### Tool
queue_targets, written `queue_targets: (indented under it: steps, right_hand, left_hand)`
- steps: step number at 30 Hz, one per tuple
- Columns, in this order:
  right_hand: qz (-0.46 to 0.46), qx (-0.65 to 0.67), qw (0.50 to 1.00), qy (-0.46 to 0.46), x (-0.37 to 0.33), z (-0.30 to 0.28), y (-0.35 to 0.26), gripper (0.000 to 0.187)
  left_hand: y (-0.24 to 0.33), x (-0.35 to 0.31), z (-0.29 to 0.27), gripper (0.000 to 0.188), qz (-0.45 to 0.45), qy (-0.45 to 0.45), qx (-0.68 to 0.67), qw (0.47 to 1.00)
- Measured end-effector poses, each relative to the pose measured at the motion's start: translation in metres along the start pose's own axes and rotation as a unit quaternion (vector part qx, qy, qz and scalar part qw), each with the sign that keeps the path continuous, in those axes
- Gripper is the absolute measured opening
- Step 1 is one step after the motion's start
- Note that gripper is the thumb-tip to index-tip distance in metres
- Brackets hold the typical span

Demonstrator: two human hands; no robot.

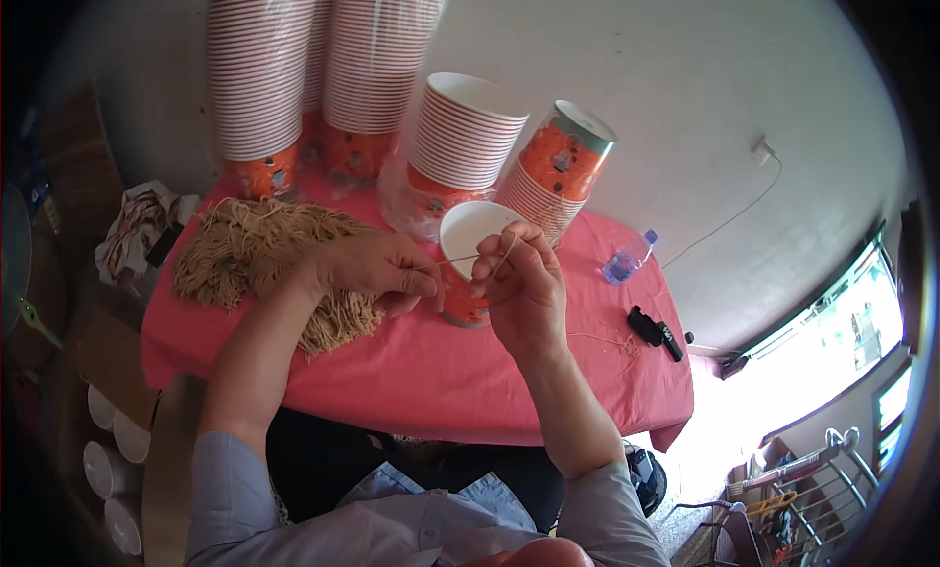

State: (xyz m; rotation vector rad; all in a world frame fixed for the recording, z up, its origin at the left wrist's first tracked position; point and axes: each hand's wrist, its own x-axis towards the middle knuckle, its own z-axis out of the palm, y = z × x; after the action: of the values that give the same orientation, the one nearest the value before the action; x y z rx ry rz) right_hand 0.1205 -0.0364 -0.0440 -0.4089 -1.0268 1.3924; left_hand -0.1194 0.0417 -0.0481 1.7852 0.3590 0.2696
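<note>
The person sits at a table (411,371) covered with a pink cloth and works a thin tan string (460,259) at the rim of a single orange paper cup (470,239) standing near the middle. The left hand (367,268) pinches one end of the string between thumb and forefinger, its heel resting on a heap of tan strings (259,254). The right hand (519,283) is closed around the other end, fingertips raised just above the cup's white mouth, so the string runs taut between the two hands.

Judging by what lies here, the work looks early or mid-way: this one cup is being strung, the large heap of cut strings remains, and several tall stacks of orange cups (323,68) stand unstrung along the back edge. No finished cup can be told apart.

A clear plastic bottle (628,259) lies at the right edge, a small black tool (654,330) sits near it, and a loose strand (607,340) trails beside the right wrist. The stacks crowd close behind the cup, leaving little room there.
</note>
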Motion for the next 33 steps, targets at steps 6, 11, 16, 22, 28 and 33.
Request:
queue_targets:
  steps: [6, 11, 16, 22, 28, 33]
  right_hand:
    - [-0.021, 0.023, 0.999, 0.036, -0.007, -0.031, -0.018, 0.011]
    - [-0.027, -0.005, 0.997, 0.078, -0.004, -0.066, -0.044, 0.009]
    - [0.005, -0.075, 0.992, 0.097, 0.013, -0.084, -0.064, 0.011]
    - [-0.019, -0.091, 0.992, 0.084, 0.037, -0.140, -0.097, 0.015]
    - [0.004, -0.050, 0.994, 0.098, 0.035, -0.220, -0.103, 0.015]
    - [0.018, -0.049, 0.984, 0.168, 0.035, -0.243, -0.096, 0.016]
  left_hand:
    - [-0.007, 0.020, 0.021, 0.044, -0.058, -0.029, 0.030, 0.997]
    - [-0.005, 0.035, 0.035, 0.051, -0.089, -0.077, 0.060, 0.991]
    - [-0.007, 0.034, 0.045, 0.045, -0.073, -0.062, 0.064, 0.993]
    - [-0.001, 0.011, 0.016, 0.033, 0.084, 0.237, 0.177, 0.952]
    - [0.003, 0.047, 0.037, 0.036, 0.249, 0.336, 0.325, 0.848]
    - [-0.010, 0.053, 0.036, 0.036, 0.169, 0.261, 0.360, 0.880]
